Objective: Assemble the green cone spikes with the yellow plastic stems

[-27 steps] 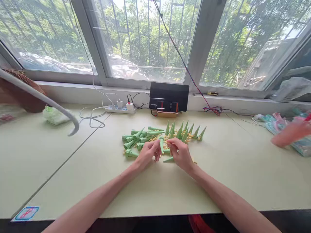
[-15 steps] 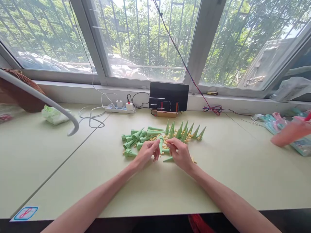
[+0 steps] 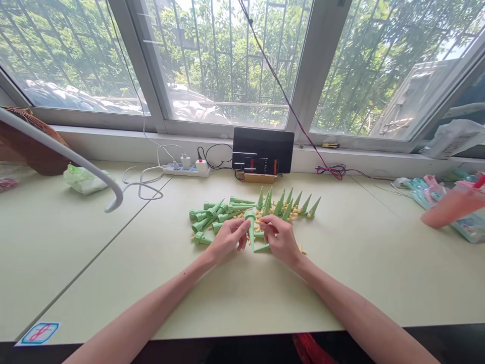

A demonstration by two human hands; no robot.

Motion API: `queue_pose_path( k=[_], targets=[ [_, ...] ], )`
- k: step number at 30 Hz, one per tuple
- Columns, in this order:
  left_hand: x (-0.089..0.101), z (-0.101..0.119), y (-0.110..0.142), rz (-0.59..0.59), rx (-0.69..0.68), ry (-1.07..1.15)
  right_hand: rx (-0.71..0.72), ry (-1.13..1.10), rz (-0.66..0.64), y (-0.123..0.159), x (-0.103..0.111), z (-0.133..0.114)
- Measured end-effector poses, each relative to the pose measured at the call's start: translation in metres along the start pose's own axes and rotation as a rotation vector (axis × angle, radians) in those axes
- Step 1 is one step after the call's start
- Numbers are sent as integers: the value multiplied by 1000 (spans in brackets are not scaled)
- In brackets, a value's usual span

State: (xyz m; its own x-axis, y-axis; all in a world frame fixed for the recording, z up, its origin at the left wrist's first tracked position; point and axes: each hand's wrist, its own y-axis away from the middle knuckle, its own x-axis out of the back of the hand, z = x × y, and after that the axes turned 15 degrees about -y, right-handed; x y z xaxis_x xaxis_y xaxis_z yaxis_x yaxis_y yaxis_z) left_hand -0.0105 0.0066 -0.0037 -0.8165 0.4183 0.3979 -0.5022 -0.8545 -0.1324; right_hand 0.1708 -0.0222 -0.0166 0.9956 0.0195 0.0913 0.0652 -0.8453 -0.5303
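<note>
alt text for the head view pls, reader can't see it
A person's left hand holds a green cone point-down; the right hand seems to pinch a small yellow piece beside it. Other green cones lie or stand among yellow pieces on a table by windows.

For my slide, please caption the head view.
Left hand holding a green spike, point downward; right hand beside it.

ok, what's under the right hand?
Under the right hand, a green cone shows only its pointed end; yellow pieces peek out to the right. Whatever lies between is covered.
</note>
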Motion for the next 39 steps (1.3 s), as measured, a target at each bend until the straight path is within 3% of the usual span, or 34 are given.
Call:
queue_pose_path(
  k=[17, 39],
  targets=[
    [2, 1, 1, 6, -55, -97, -53, -7, 9, 0, 2, -2],
    [0, 1, 1, 152, -254, -320, -25, -16, 7, 0, 2, 0]
  ],
)
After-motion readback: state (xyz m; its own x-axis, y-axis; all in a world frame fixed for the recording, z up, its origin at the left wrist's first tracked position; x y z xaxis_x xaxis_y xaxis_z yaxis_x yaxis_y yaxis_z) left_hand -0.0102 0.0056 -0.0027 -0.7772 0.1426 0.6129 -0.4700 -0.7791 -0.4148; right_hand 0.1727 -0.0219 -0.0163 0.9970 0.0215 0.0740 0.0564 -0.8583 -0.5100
